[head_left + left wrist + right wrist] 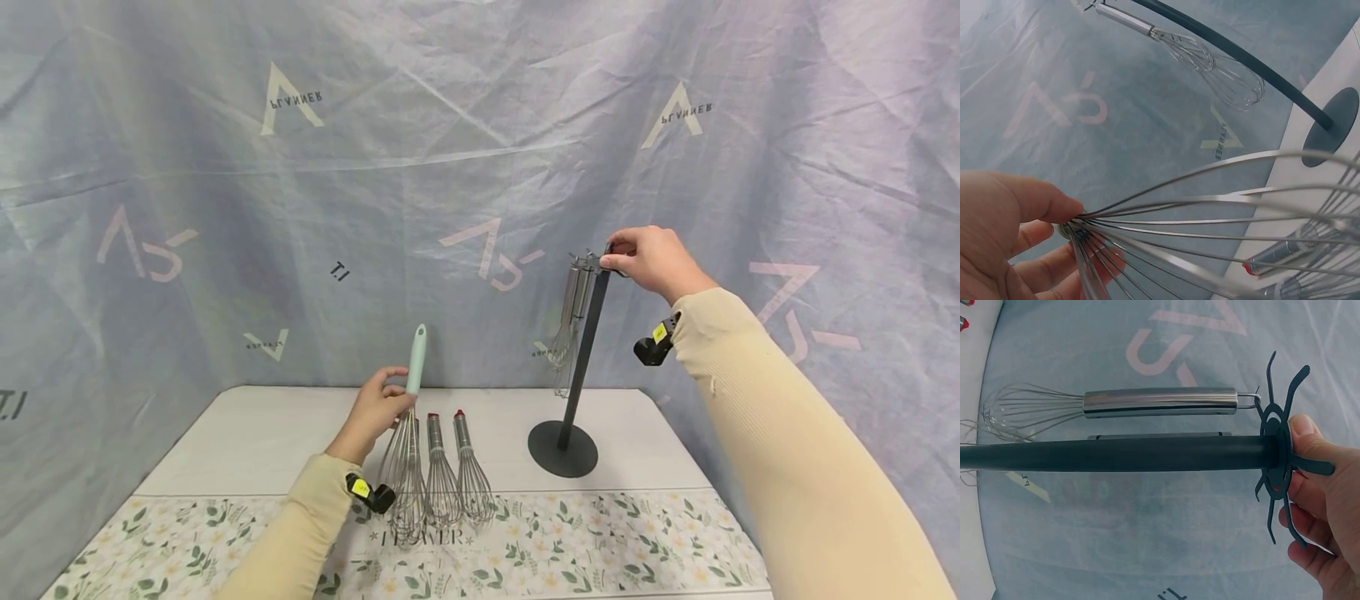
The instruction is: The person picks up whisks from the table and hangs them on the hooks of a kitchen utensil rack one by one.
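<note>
My left hand (pixel 375 410) pinches a whisk with a mint-green handle (pixel 417 358) where the handle meets the wires. The whisk stands nearly upright, handle up, and its wire loops (pixel 1222 219) fan across the left wrist view. With my right hand (pixel 651 260) I hold the top of a dark metal hanging stand (pixel 587 350), fingers around its ring of curved hooks (pixel 1277 450). Two steel-handled whisks hang from the hooks. One hanging whisk (pixel 1160 402) shows plainly; the other is mostly behind the pole in the right wrist view. The stand leans slightly on its round base (pixel 562 462).
Red-ended steel whisks (pixel 442 483) lie on the table beneath and right of the held whisk, one partly hidden by it. A floral cloth strip (pixel 600 542) covers the front of the white table (pixel 277 433). Behind hangs a grey printed curtain (pixel 420 208).
</note>
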`<action>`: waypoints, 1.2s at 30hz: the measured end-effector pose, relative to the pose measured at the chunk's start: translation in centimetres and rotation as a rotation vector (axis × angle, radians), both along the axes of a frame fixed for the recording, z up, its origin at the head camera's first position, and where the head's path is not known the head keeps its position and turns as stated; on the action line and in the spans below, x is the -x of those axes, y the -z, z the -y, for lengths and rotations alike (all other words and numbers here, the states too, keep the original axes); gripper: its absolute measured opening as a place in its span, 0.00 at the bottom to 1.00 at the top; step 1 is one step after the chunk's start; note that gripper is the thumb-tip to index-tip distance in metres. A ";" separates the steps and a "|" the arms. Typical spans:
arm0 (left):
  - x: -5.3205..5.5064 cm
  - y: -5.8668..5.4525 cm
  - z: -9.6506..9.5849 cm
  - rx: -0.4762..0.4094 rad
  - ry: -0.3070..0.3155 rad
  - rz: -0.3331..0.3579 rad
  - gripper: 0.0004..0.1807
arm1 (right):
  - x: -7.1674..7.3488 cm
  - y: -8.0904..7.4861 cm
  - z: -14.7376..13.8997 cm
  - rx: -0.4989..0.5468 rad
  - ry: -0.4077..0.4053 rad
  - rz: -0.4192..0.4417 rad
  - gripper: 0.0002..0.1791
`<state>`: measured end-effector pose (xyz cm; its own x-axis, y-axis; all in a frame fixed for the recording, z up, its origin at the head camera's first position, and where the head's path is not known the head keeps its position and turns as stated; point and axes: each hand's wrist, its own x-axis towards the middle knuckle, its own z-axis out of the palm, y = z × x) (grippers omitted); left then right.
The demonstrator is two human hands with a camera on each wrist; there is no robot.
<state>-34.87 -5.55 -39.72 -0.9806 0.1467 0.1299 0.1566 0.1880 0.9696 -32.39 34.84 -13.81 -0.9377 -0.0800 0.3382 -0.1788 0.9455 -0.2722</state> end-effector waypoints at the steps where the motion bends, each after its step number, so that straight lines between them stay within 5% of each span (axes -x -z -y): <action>1: 0.0 -0.2 -0.2 -0.003 0.004 0.000 0.27 | 0.0 0.0 0.0 0.005 0.003 -0.001 0.26; 36: -0.2 -7.2 -5.2 0.046 0.137 -0.105 0.27 | -0.1 0.3 0.2 -0.020 0.022 -0.028 0.26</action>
